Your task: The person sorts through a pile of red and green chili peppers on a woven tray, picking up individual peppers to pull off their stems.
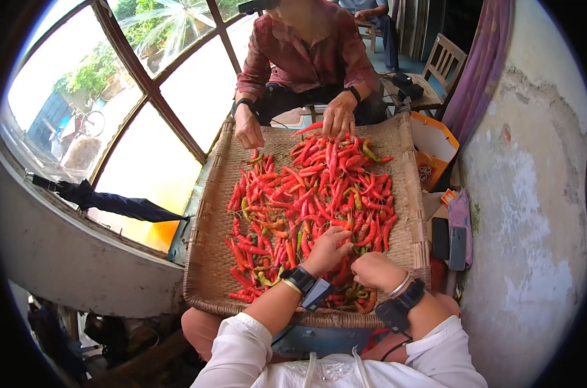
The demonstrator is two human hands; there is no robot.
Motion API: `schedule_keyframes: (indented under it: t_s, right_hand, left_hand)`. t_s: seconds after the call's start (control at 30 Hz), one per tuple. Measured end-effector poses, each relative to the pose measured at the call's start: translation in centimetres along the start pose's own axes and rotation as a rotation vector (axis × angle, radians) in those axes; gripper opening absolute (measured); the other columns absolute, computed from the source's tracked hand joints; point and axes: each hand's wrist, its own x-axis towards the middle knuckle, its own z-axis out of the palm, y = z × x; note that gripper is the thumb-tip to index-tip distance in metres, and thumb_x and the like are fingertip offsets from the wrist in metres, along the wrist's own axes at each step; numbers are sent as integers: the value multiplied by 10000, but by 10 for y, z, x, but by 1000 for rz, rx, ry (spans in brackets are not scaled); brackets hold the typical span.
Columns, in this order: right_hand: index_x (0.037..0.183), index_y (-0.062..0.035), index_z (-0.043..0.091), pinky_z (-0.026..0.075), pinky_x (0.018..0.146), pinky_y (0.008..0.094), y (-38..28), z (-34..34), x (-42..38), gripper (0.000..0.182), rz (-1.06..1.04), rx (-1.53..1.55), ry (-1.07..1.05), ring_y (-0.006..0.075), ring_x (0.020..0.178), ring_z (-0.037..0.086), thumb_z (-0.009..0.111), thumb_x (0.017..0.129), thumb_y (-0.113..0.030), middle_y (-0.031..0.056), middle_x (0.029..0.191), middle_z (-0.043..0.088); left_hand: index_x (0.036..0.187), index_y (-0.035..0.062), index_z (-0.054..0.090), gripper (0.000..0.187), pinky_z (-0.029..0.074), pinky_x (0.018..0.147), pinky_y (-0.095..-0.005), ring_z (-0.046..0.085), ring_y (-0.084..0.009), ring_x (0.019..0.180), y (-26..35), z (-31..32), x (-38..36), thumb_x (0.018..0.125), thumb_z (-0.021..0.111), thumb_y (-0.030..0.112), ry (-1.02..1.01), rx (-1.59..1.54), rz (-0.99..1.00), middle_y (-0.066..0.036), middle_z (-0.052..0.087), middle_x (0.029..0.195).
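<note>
Red chili peppers (306, 187), with a few green and yellowish ones among them, lie heaped in a woven bamboo tray (210, 213). Over the near part of the heap, my left hand (328, 251) has its fingers bent together around a red chili, whose tip seems to show at the fingertips. Close to its right, my right hand (376, 271) is closed with the fingers curled down at the peppers. Whatever it pinches is hidden behind the fingers.
Opposite me sits a person (306, 55) with both hands at the tray's far end, one touching a red chili. A folded umbrella (125, 204) lies along the window ledge at left. An orange box (432, 149) and a wooden chair (436, 74) stand at right, beside the wall.
</note>
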Motion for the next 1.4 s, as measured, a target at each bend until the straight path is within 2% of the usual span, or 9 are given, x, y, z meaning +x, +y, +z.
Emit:
schedule_keyframes:
  t_s: [0.2,0.3,0.53,0.73,0.97,1.1,1.17,1.3,1.4]
  right_hand:
    - [845,-107,645,459,705,405,8,-7,-2,171,-28,210,11,297,802,598,607,704,-197,121,776,622]
    - [830,-108,647,462,692,405,6,1,3,170,36,109,-103,300,778,601,606,698,-208,120,761,622]
    - [774,-42,635,470,685,413,17,-19,0,171,62,131,312,323,761,592,620,717,-202,147,728,601]
    - [827,-28,637,467,633,355,15,-27,6,216,50,751,450,255,718,616,617,751,-229,151,755,622]
    - [827,-19,634,455,564,312,7,-27,7,226,160,710,383,210,613,610,632,751,-231,124,675,618]
    - [813,-21,628,453,553,311,7,-30,6,239,144,706,445,212,590,604,649,733,-245,119,652,610]
    - [822,-23,625,458,567,319,12,-38,0,248,157,714,446,221,606,605,649,730,-252,121,664,611]
    - [900,-42,616,460,642,365,28,-47,-11,281,78,504,269,282,712,600,626,736,-269,136,738,617]
    - [918,-50,614,465,670,380,36,-45,-12,287,105,389,248,301,740,597,634,703,-239,141,766,620]
  left_hand:
    - [908,18,625,109,425,532,-178,510,-30,609,14,-17,-2,833,579,83,39,-644,-371,12,560,803]
    - [887,28,631,104,426,543,-185,496,-26,604,20,-25,-5,825,591,100,-3,-649,-426,38,562,730]
    - [1190,38,434,382,421,555,-186,496,-34,659,10,-19,-7,835,569,70,77,-852,-477,19,564,830]
    - [1177,65,415,327,406,512,-175,480,-33,589,32,-26,-5,868,523,79,-136,-1037,-520,25,542,766]
    - [1156,62,450,310,431,595,-176,504,-27,750,31,-19,-13,864,545,100,-233,-900,-359,7,560,904]
    - [1097,57,507,250,419,574,-170,488,-16,663,31,-33,-6,854,558,93,-288,-891,-384,35,561,798]
    - [1086,43,508,234,414,541,-187,479,-26,609,17,-42,-2,865,543,108,-186,-978,-493,26,558,767]
    - [1020,59,524,190,477,539,-202,539,-66,591,-6,-65,4,887,518,194,485,-1434,-572,18,557,757]
    - [1080,39,463,351,514,595,-243,570,-95,648,-19,-70,5,914,423,346,700,-1775,-545,-17,586,804]
